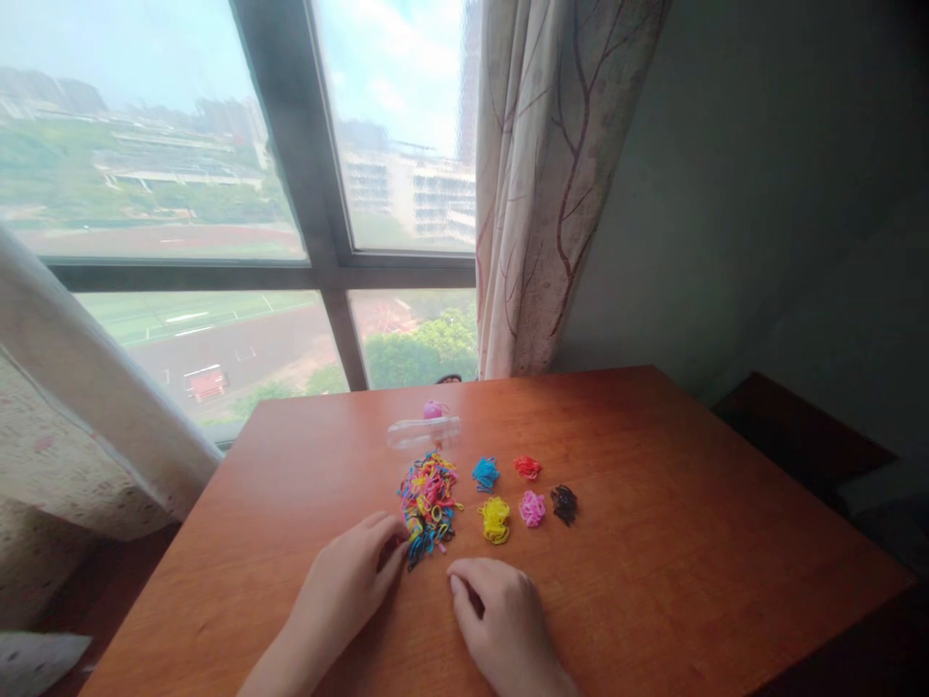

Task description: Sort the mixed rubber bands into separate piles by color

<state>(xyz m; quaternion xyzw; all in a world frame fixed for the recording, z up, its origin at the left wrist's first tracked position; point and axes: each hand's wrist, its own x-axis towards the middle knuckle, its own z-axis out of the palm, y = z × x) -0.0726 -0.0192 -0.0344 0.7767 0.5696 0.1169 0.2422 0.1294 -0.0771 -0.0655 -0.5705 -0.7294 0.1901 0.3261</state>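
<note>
A mixed heap of small coloured rubber bands lies on the wooden table. At the heap's lower left edge is my left hand, its thumb and forefinger brought together against the bands; whatever is between the tips is too small to make out. Just below and right of the heap, my right hand rests low over the table with fingers curled and thumb against forefinger. Sorted little piles sit to the right: blue bands, yellow bands, red bands, pink bands and black bands.
Behind the heap lies a clear plastic container on its side, with a pink-purple object beyond it. A window and a patterned curtain stand past the table's far edge. Another curtain hangs at the left.
</note>
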